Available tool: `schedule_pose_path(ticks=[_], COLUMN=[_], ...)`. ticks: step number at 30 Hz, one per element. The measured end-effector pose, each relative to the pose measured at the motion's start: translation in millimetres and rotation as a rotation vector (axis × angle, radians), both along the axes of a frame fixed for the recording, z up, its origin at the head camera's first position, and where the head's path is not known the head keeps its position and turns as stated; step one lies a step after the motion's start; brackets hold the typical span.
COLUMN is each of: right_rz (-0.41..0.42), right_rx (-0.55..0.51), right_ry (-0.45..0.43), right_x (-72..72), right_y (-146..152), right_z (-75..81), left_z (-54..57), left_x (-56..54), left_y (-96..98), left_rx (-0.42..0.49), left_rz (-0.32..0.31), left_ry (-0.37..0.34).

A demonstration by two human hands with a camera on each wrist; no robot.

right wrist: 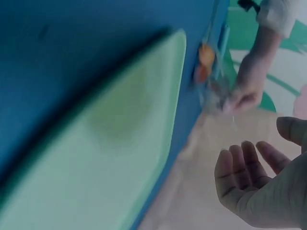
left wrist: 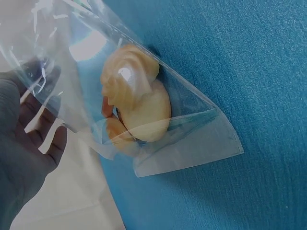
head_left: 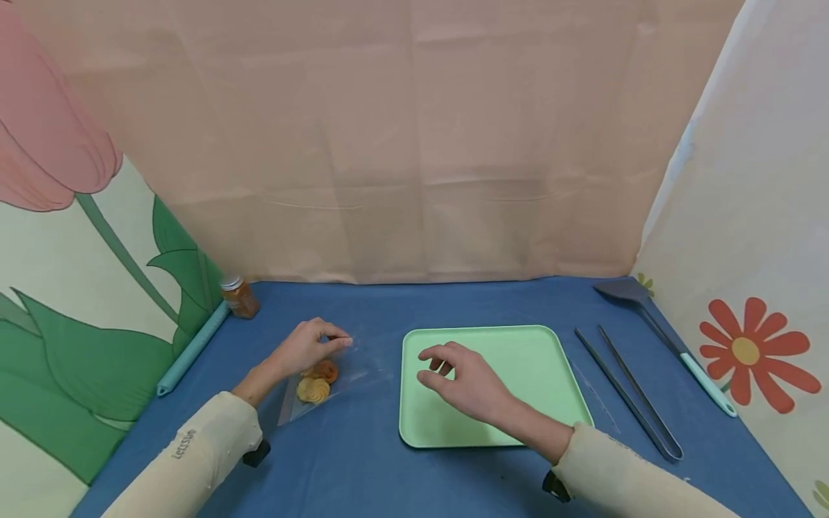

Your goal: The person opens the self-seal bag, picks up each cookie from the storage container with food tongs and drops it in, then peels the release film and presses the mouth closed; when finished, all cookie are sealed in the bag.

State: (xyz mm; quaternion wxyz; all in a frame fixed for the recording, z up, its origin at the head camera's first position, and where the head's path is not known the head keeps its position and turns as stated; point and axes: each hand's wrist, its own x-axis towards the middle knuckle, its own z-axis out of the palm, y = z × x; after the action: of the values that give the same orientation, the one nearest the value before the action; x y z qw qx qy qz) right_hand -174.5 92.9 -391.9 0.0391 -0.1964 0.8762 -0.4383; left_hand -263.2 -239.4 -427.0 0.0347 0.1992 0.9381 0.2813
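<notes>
My left hand (head_left: 311, 350) pinches the upper edge of a clear plastic bag (head_left: 363, 367) between thumb and fingertips. Low in the bag lie several swirled, yellow-orange pieces that look like cookies (head_left: 314, 390); the left wrist view shows these cookies (left wrist: 144, 112) through the film. Above the pale green tray (head_left: 512, 374) hovers my right hand (head_left: 469, 381), fingers loosely bent and holding nothing. In the right wrist view this right hand (right wrist: 259, 191) has its fingers apart from anything.
Right of the tray lie metal tongs (head_left: 635, 396) and a dark spatula (head_left: 673, 342) with a mint handle. A spice jar (head_left: 240, 297) stands at the back left, near a teal roll (head_left: 193, 350) along the left edge of the blue table (head_left: 363, 467). Walls border the sides and back.
</notes>
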Motion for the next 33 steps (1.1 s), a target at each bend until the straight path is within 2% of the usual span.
schedule_pose_path(ticks=[6, 10, 13, 16, 23, 33], right_rz=[0.041, 0.054, 0.031, -0.009, -0.12, -0.254], right_rx=[-0.139, -0.291, -0.365, -0.388, -0.444, -0.546], right_ry=[-0.163, -0.373, -0.546, -0.628, -0.646, -0.57], right_x=[6.9, 13.3, 20.6, 26.0, 24.0, 17.6], right_y=[-34, -57, -76, -93, -117, -138], right_z=[-15.8, -21.1, -25.3, -31.5, -45.6, -53.7], left_z=[-2.5, -3.5, -3.2, -2.9, -1.0, 2.0], left_x=[-0.4, 0.6, 1.8, 1.6, 0.4, 1.2], left_y=[-2.2, -3.9, -5.1, -6.1, -6.7, -3.2], left_rx=[0.006, 0.015, 0.023, 0.02, -0.002, -0.003], left_rz=[0.003, 0.024, 0.036, 0.044, 0.059, 0.057], left_ry=[-0.002, 0.0, -0.005, 0.004, 0.016, 0.016])
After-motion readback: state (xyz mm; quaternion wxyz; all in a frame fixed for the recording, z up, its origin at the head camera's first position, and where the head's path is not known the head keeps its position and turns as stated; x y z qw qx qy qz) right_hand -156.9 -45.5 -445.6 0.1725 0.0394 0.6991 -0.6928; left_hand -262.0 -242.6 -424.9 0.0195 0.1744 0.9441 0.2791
